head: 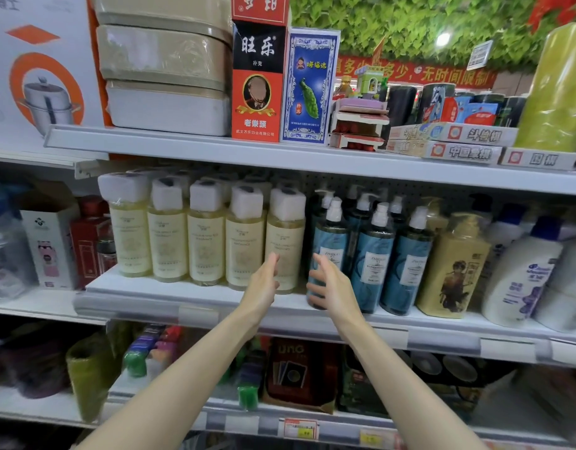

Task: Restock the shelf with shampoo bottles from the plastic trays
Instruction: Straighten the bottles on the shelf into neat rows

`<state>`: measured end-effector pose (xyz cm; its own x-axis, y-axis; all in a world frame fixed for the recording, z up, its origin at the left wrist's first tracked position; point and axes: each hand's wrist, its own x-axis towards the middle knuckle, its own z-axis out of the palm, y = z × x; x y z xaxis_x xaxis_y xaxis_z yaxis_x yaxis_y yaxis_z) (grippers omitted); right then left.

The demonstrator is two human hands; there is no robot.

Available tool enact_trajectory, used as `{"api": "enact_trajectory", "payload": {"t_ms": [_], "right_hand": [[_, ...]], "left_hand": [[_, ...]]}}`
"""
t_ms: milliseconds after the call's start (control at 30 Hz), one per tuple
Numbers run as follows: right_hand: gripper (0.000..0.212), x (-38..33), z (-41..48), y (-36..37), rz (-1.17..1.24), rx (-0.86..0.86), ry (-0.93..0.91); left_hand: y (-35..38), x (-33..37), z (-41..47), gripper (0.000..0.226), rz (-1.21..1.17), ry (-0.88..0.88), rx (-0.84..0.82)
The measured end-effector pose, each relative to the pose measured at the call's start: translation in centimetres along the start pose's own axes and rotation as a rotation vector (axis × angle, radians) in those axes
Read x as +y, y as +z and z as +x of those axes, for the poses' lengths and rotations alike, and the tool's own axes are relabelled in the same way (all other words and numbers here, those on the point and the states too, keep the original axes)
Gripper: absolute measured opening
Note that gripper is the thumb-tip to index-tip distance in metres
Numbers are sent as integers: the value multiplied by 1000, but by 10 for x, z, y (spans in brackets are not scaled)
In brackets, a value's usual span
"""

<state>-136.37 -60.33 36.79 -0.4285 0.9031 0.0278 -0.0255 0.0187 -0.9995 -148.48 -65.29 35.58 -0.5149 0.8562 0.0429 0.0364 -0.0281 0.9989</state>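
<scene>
A row of pale yellow shampoo bottles (205, 235) with white wrapped caps stands on the middle shelf (170, 287). To their right stand several blue pump bottles (372, 254). My left hand (264, 284) is open, fingers straight, beside the rightmost yellow bottle (285, 228). My right hand (332, 284) is open in front of the leftmost blue bottle (329, 238), fingers relaxed; contact is unclear. Neither hand holds anything. No plastic tray is in view.
A gold bottle (453, 264) and white bottles (523, 274) fill the shelf's right end. Boxes (48, 241) stand at its left. The upper shelf carries card boxes (257, 79) and game boxes (449, 141). The lower shelf (280, 414) holds toys and cartons.
</scene>
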Motion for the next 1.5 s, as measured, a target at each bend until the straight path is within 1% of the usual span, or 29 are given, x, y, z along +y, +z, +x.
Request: {"api": "enact_trajectory", "payload": {"t_ms": [133, 233, 300, 433, 533, 667, 767, 800, 833, 867, 967, 1033, 1133, 1233, 1267, 1400, 1500], "right_hand": [[38, 1, -12, -21, 12, 6, -32], [22, 5, -14, -36, -9, 31, -60], [21, 8, -14, -43, -14, 44, -65], [39, 11, -12, -53, -33, 37, -67], [48, 11, -6, -55, -50, -10, -47], [56, 15, 4, -52, -66, -65, -36], [81, 20, 10, -47, -112, -71, -68], [87, 22, 12, -46, -118, -67, -83], [88, 22, 13, -46, -117, -63, -94], [86, 22, 13, -46, -118, -60, -99], [62, 22, 16, -47, -112, -52, -101], [54, 22, 19, -47, -109, -54, -115], [54, 23, 22, -46, -101, -51, -117], [75, 26, 28, -45, -97, -35, -107], [77, 27, 29, -45, -90, -29, -98], [57, 27, 33, -45, -43, -16, -57], [55, 25, 36, -45, -22, 3, -30]], "left_hand": [[18, -3, -11, 51, -26, 4, 13], [32, -2, -19, 52, -33, 17, 2], [39, -1, -22, 52, -39, 17, 1], [51, 0, -23, 50, -15, 29, -22], [58, 1, -25, 40, -4, 50, -49], [62, -2, -17, 51, 22, 73, -89], [62, -1, -12, 48, 37, 64, -116], [63, -2, -10, 48, 38, 63, -120], [63, -2, -8, 48, 35, 59, -118], [64, -3, -7, 48, 32, 60, -110], [66, -4, -7, 44, 33, 101, -97], [67, -4, -8, 41, 31, 114, -100], [65, -5, -5, 44, 13, 87, -91], [62, -2, -5, 42, 4, 76, -106], [61, -1, -5, 41, 5, 74, -114], [59, 3, -4, 35, -6, 57, -143], [58, 4, -2, 28, 3, 53, -146]]}}
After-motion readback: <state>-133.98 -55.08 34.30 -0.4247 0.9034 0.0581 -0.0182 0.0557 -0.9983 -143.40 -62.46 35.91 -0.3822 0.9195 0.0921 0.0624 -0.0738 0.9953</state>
